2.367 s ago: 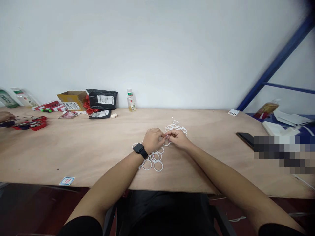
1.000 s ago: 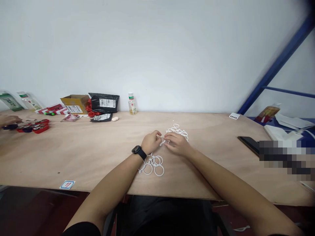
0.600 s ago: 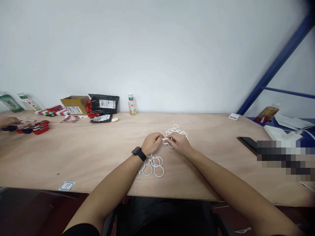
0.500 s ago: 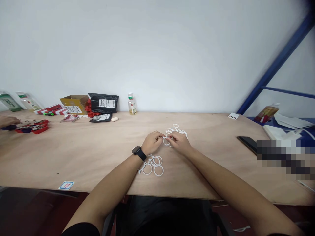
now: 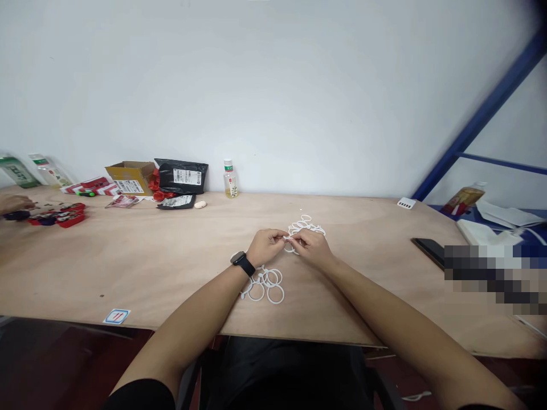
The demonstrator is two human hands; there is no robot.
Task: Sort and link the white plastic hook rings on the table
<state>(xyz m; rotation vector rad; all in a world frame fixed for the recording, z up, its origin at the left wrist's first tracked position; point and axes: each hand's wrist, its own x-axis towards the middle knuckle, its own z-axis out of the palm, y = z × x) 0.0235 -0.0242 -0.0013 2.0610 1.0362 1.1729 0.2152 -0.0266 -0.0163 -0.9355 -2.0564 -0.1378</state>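
My left hand (image 5: pixel 265 248) and my right hand (image 5: pixel 314 247) meet over the table, thumbs and fingertips pinched close together. Between them is a white plastic ring (image 5: pixel 289 249) with a small tab, like a curtain ring; the fingers partly cover it. Just behind my right hand lies a loose pile of similar white rings (image 5: pixel 306 225). Several more white rings (image 5: pixel 268 294) rest nearer me, beside my left wrist, which wears a black watch (image 5: pixel 239 259).
On the wooden table (image 5: pixel 171 250), a clear bottle (image 5: pixel 231 181), black mailing bags (image 5: pixel 182 176) and an open carton (image 5: pixel 130 177) stand along the wall. Another person's hand (image 5: pixel 16 203) is at far left near red pieces (image 5: pixel 68 218). A dark phone-like slab (image 5: pixel 428 249) lies right.
My fingertips have drawn closer together at the top of the ring, which appears turned a little and less visible. The camera view has shifted slightly.
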